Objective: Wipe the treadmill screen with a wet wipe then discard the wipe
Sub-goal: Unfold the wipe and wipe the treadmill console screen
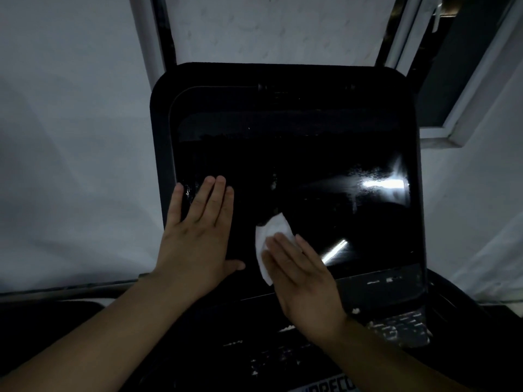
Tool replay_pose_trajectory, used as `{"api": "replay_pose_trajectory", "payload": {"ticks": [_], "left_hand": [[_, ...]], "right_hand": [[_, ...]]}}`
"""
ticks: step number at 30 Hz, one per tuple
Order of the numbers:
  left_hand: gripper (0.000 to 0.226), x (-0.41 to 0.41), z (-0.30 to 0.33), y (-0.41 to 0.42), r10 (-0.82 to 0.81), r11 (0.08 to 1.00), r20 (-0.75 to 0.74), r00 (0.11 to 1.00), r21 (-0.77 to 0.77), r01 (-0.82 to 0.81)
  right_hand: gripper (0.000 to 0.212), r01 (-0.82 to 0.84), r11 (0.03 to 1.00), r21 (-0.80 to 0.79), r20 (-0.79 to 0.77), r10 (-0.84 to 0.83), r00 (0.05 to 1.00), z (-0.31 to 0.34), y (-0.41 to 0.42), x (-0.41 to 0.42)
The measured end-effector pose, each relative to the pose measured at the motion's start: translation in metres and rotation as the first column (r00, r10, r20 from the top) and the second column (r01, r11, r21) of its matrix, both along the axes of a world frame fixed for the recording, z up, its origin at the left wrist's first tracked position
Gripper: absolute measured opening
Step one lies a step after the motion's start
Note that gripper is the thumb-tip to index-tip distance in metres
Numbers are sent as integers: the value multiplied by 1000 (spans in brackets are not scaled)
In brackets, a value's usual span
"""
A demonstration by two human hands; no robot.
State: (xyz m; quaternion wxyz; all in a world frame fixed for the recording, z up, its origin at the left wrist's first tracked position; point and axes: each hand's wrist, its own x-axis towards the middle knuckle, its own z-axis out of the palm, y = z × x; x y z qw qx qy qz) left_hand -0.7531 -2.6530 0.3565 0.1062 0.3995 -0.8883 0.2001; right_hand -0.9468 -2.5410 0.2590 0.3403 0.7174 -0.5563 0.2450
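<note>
Wiping underway | right hand (pixel 302 275) presses wipe (pixel 271 239) flat, fingers straight, at 6 o'clock of screen (pixel 311 171) | left hand (pixel 198 227) spread flat at 8 o'clock | discarding not yet done

Your left hand (pixel 195 236) lies flat, fingers straight, on the screen's (pixel 325 154) lower left; your right hand (pixel 300 275) presses flat near its lower middle.

Dim, grainy wide-angle view; glare streaks the screen (pixel 382 183), perhaps from a window.
</note>
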Motion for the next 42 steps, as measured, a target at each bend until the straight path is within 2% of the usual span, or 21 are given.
{"api": "replay_pose_trajectory", "payload": {"ticks": [12,15,18,24,28,32,35,38,42], "left_hand": [[133,-3,6,5,29,999,4,1000,25,-29],[134,-3,5,4,21,999,-4,1000,35,-21],[137,-1,5,2,-1,1000,-12,1000,30,1],[133,-2,3,2,3,999,-9,1000,35,-3],[133,-1,3,2,3,999,-18,1000,36,-2],[133,-1,5,3,4,999,-16,1000,40,-3],[133,-1,6,4,9,999,-20,1000,43,-8],[133,-2,7,5,15,999,-13,1000,44,-14],[133,-2,6,4,5,999,-22,1000,44,-4]], "right_hand": [[40,184,982,33,44,-185,982,120,-95,-19],[35,192,981,41,17,-192,981,110,-84,-12],[28,137,990,28,62,-139,988,68,-50,-3],[35,43,997,69,71,-48,996,-14,17,9],[39,48,996,81,45,-52,998,10,-6,2],[43,148,989,-3,30,-148,989,79,-66,-18],[49,217,975,42,2,-217,976,122,-97,-30],[51,253,965,70,-18,-252,968,121,-98,-32],[43,213,976,40,10,-214,977,71,-54,-23]]}}
